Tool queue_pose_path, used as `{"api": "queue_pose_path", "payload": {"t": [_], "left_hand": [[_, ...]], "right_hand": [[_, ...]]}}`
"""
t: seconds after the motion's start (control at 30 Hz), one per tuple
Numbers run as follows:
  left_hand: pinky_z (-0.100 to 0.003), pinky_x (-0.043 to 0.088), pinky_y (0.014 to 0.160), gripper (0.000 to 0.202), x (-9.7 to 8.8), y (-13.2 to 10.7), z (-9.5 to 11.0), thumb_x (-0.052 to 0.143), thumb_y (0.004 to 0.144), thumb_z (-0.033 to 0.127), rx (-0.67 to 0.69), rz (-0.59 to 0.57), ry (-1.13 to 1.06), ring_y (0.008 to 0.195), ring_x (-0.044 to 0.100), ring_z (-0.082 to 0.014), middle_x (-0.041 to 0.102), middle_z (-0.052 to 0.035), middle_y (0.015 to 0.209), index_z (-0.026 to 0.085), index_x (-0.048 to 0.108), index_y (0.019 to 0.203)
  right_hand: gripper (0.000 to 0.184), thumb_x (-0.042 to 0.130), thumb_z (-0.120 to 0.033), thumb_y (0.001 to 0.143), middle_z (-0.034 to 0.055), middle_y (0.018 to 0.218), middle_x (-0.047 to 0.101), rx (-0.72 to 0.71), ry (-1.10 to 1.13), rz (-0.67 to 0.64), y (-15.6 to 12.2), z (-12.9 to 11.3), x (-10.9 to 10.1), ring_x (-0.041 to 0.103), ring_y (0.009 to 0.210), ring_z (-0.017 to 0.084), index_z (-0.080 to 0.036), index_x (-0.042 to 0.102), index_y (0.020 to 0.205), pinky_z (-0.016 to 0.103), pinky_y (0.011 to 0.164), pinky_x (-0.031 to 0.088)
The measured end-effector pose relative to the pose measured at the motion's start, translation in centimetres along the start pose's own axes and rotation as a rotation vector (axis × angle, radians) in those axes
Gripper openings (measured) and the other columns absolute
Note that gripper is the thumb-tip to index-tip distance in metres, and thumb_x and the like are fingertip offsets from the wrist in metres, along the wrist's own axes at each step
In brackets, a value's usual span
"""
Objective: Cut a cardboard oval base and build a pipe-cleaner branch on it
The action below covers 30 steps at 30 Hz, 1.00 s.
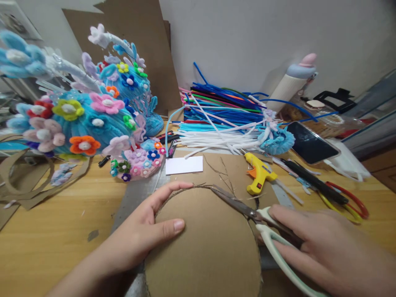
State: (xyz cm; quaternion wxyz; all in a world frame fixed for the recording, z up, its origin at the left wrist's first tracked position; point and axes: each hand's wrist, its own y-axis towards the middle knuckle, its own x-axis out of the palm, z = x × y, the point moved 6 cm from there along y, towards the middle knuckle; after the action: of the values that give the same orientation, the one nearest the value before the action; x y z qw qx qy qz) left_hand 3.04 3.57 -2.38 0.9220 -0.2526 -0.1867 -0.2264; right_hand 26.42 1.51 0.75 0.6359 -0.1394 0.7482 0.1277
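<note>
A rounded piece of brown corrugated cardboard (204,243) fills the lower middle of the view. My left hand (148,231) grips its upper left side, thumb flat on the face and fingers behind the edge. In my right hand (328,243) is a pair of scissors (254,215) with pale green handles. Their blades lie along the cardboard's upper right rim, the tips near its top. Thin cut slivers stick up along that rim. The lower edge of the cardboard runs out of view.
Behind the cardboard lie a white card (184,165) and a yellow glue gun (258,173). Bundled pipe cleaners (219,119) stretch along the wall. Flower-covered blue pipe-cleaner crafts (93,119) stand at left. At right are a phone (311,142), red-and-yellow-handled pliers (349,204) and a white bottle (287,84).
</note>
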Motion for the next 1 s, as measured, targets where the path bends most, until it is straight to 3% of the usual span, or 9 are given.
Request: {"api": "queue_pose_path", "payload": {"t": [0.1, 0.27, 0.37, 0.53, 1.0], "left_hand": [[-0.031, 0.056, 0.071, 0.047, -0.1, 0.0, 0.1, 0.068, 0.077, 0.022, 0.002, 0.009, 0.009, 0.088, 0.068, -0.0240, 0.062, -0.0080, 0.118, 0.030, 0.052, 0.120], [-0.031, 0.056, 0.072, 0.046, 0.0, 0.0, 0.2, 0.068, 0.077, 0.023, -0.015, -0.031, 0.053, 0.091, 0.067, -0.0245, 0.064, -0.0080, 0.114, 0.029, 0.052, 0.120], [-0.032, 0.055, 0.074, 0.047, -0.1, -0.1, 0.1, 0.068, 0.078, 0.023, -0.022, -0.046, 0.058, 0.093, 0.066, -0.0244, 0.062, -0.0080, 0.119, 0.029, 0.051, 0.121], [-0.036, 0.055, 0.074, 0.052, 0.1, -0.1, -0.5, 0.067, 0.080, 0.025, -0.064, -0.108, 0.028, 0.093, 0.066, -0.0266, 0.062, -0.0087, 0.118, 0.031, 0.045, 0.127], [-0.035, 0.055, 0.075, 0.050, 0.2, -0.2, -0.3, 0.065, 0.081, 0.025, -0.042, -0.111, 0.051, 0.094, 0.066, -0.0253, 0.059, -0.0078, 0.124, 0.032, 0.045, 0.126]], "right_hand": [[0.017, 0.048, -0.032, 0.081, -0.0037, 0.052, 0.058, -0.098, 0.015, -0.069, 0.0, -0.2, 0.2, 0.058, 0.042, 0.016, -0.025, 0.053, 0.067, 0.024, 0.036, 0.043], [0.013, 0.051, -0.035, 0.077, 0.0005, 0.062, 0.066, -0.119, -0.066, 0.053, 0.2, -0.3, -1.0, 0.065, 0.051, 0.022, -0.026, 0.059, 0.077, 0.032, 0.039, 0.050], [0.021, 0.052, -0.036, 0.075, 0.0026, 0.075, 0.072, -0.135, -0.080, 0.109, 0.3, -0.7, -1.2, 0.069, 0.060, 0.023, -0.025, 0.063, 0.089, 0.036, 0.047, 0.056], [0.023, 0.053, -0.035, 0.073, 0.0042, 0.079, 0.074, -0.172, -0.125, 0.146, 0.7, -1.6, -1.6, 0.071, 0.062, 0.025, -0.022, 0.067, 0.085, 0.037, 0.048, 0.057], [0.030, 0.047, -0.034, 0.078, 0.0102, 0.082, 0.074, -0.230, -0.162, 0.177, 0.5, -2.4, -2.4, 0.070, 0.066, 0.027, -0.016, 0.069, 0.090, 0.041, 0.054, 0.059]]}}
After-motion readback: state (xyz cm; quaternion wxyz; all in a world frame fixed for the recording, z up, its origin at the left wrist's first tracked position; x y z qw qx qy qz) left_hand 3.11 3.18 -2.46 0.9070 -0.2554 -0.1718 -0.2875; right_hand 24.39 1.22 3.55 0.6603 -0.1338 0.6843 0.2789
